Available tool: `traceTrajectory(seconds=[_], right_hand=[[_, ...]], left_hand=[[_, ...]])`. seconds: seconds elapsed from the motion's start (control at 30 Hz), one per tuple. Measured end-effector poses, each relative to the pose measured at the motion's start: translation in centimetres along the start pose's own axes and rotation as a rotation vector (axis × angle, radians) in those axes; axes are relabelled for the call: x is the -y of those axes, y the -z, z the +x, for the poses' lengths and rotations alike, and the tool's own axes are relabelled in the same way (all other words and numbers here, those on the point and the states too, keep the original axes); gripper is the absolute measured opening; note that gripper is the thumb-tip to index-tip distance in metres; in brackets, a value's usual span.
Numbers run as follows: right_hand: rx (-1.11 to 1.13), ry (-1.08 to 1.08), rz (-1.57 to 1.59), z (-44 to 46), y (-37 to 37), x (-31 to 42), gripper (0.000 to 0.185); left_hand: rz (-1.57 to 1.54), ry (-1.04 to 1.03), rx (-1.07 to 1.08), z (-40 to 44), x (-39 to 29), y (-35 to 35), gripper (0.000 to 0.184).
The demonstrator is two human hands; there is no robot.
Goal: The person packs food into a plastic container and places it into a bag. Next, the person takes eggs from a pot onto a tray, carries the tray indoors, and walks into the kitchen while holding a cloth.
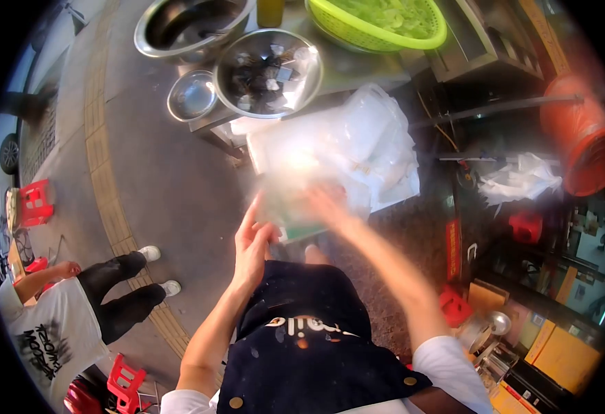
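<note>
White plastic bags (378,141), piled by the bench's (347,77) near edge, apparently for easy reach; left hand (251,241) at their near-left corner, index extended; right hand (328,207) over them, blurred; both grips unclear.

An outdoor food stall or eatery front beside a street, by the look of it. Round, shiny steel bowls (275,114) and a lime-green plastic colander (344,27) heaped with pale green leaves (406,15) stand on a grey metal desk (361,72). Red plastic stools (35,202), a yellowish ribbed paving strip (99,138) and a car's dark round wheel (9,153) mark the roadside.
</note>
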State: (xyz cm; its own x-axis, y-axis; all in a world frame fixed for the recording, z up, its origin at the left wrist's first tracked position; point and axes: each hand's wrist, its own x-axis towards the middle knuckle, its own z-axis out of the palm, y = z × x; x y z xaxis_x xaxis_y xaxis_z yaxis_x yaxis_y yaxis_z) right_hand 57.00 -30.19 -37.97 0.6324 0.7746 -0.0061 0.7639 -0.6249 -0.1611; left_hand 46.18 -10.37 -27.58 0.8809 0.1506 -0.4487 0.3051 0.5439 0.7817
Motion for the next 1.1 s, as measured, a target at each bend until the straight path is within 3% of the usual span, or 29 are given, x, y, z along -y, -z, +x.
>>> traceTrajectory(seconds=[0.07,0.17,0.27,0.33,0.4,0.47,0.5,0.6,0.77,0.93,1.0,1.1], right_hand=[[0.281,-0.038,-0.202,0.2,0.9,-2.9,0.031],[0.444,0.008,-0.342,-0.7,6.4,-3.8,0.020],[0.805,0.392,-0.326,1.0,14.0,0.3,0.016],[0.493,0.815,-0.269,3.6,19.9,4.0,0.027],[0.580,0.833,-0.219,4.7,19.2,2.8,0.033],[0.605,0.960,-0.509,4.1,19.4,0.4,0.030],[0.489,0.997,-0.438,3.6,20.0,0.3,0.022],[0.559,0.977,-0.398,2.4,20.8,1.4,0.015],[0.312,0.975,-0.307,3.1,19.9,2.5,0.010],[-0.046,0.973,-0.027,5.9,17.4,10.2,0.012],[-0.173,0.957,0.026,7.7,15.2,11.8,0.013],[0.017,0.772,0.248,8.9,14.2,8.5,0.017]], left_hand=[[-0.002,-0.007,0.022,-0.6,0.1,0.8,0.059],[-0.073,-0.036,-0.009,-2.0,-0.1,1.9,0.059],[-0.183,-0.113,-0.152,-3.5,-2.2,3.5,0.060],[-0.298,-0.170,-0.171,-4.2,-3.1,5.7,0.059],[-0.309,-0.189,-0.165,-4.8,-3.5,6.1,0.056],[-0.270,-0.173,-0.169,-5.2,-4.0,4.6,0.056],[-0.256,-0.172,-0.136,-5.4,-3.9,4.5,0.057],[-0.336,-0.182,-0.111,-6.2,-4.5,3.4,0.057],[-0.147,-0.050,0.105,-5.9,-3.2,0.1,0.056],[-0.280,-0.262,-0.109,-4.5,-3.8,1.9,0.055],[-0.281,-0.203,-0.193,-4.3,-4.0,3.1,0.053],[-0.137,-0.115,-0.171,-4.9,-4.3,3.3,0.048]])
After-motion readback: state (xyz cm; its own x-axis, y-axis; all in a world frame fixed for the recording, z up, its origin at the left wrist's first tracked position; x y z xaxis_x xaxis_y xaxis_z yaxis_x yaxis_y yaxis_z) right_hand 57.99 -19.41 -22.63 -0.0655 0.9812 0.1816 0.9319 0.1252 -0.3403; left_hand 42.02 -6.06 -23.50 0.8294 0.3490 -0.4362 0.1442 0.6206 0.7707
